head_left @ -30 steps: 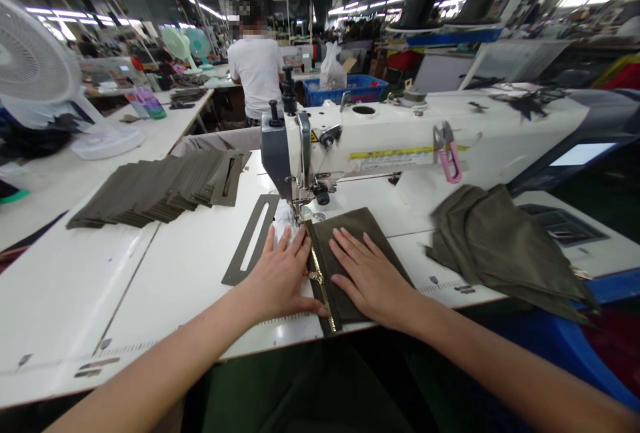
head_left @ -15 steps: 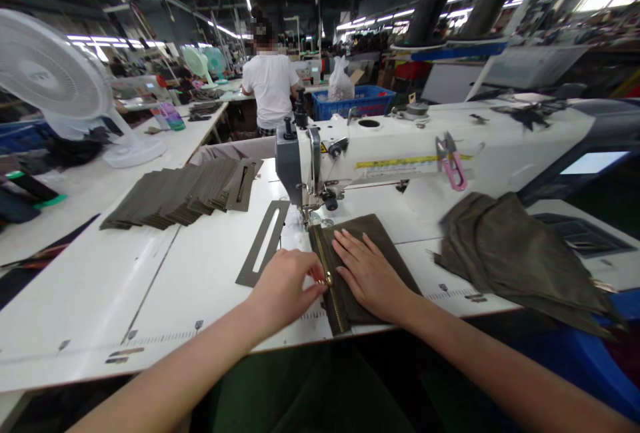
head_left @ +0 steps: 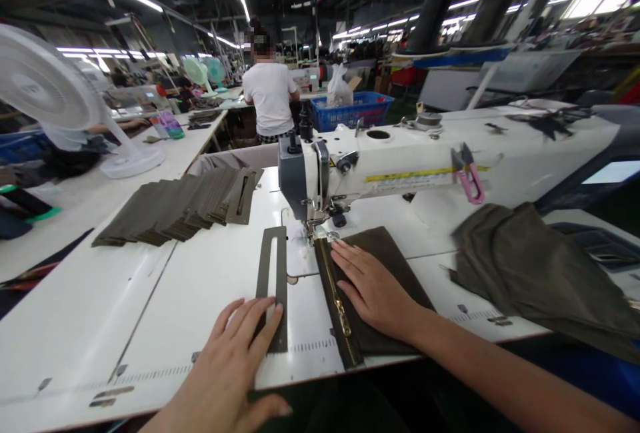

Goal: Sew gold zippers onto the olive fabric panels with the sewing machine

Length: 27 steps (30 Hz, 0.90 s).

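A dark olive fabric piece with a brass zipper along its left edge lies under the presser foot of a white sewing machine. My right hand lies flat on this fabric, fingers stretched toward the needle. My left hand rests open near the table's front edge, its fingertips on the lower end of a slotted olive strip lying to the left of the zipper.
A fanned stack of slotted olive pieces lies at the left. A heap of olive fabric sits at the right. Pink snips hang on the machine. A white fan stands far left. A person in a white shirt stands behind.
My left hand has left the zipper and moved left and back to the slotted strip, opening flat. The strip now lies closer to the zipper. My right hand stays on the fabric.
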### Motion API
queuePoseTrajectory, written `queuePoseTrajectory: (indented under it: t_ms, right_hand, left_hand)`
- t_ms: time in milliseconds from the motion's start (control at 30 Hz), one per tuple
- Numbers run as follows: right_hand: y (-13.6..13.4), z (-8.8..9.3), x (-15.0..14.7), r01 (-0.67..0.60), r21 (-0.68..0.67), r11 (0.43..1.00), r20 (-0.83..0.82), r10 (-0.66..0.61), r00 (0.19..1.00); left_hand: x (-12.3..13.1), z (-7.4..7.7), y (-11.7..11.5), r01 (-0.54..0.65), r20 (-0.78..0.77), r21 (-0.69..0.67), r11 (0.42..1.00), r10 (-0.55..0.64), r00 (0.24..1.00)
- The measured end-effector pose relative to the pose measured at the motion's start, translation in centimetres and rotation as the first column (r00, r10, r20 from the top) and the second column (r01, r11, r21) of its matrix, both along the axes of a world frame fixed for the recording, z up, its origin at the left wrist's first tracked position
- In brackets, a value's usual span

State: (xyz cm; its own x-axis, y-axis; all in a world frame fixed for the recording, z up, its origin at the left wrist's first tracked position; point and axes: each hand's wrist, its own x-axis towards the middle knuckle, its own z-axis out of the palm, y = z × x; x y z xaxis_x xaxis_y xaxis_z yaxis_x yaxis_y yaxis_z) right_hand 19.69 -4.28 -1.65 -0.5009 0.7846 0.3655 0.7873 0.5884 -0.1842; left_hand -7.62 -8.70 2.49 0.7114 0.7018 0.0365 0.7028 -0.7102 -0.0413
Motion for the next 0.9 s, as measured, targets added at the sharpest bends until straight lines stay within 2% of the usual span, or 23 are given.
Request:
queuePoseTrajectory:
  t_ms: [100,233,467,533,600,767,833,900]
  right_hand:
    - [0.0,0.1,-0.1,0.025,-0.022,0.999,0.065,-0.024,0.998]
    - [0.1,0.1,-0.1,0.030,-0.028,0.999,0.062,-0.028,0.998]
    - [0.1,0.0,-0.1,0.046,-0.018,0.999,0.090,-0.045,0.995]
    - [0.1,0.0,-0.1,0.052,-0.026,0.998,0.105,-0.049,0.993]
    - [0.1,0.0,-0.2,0.059,-0.033,0.998,0.109,-0.055,0.992]
    - [0.2,-0.1,0.0,0.063,-0.035,0.997,0.104,-0.059,0.993]
    - [0.1,-0.1,0.0,0.068,-0.036,0.997,0.101,-0.064,0.993]
    - [-0.2,-0.1,-0.2,0.080,-0.044,0.996,0.100,-0.075,0.992]
  left_hand:
    - [0.0,-0.2,-0.3,-0.045,0.044,0.017,0.999,0.044,0.998]
    - [-0.3,-0.5,0.1,0.015,0.069,-0.049,0.999,-0.012,0.998]
    - [0.4,-0.7,-1.7,0.001,0.136,-0.070,0.998,0.009,0.991]
    - [0.9,-0.6,-0.8,0.037,0.168,-0.075,0.996,-0.024,0.985]
    - [1.5,-0.6,1.1,0.054,0.206,-0.070,0.996,-0.038,0.978]
    - [2.8,-1.4,6.6,-0.040,0.304,-0.011,0.999,0.041,0.952]
    - [2.8,-1.6,7.4,-0.074,0.351,0.049,0.996,0.052,0.935]
    - [2.6,-1.5,7.0,-0.093,0.404,0.125,0.988,0.035,0.914]
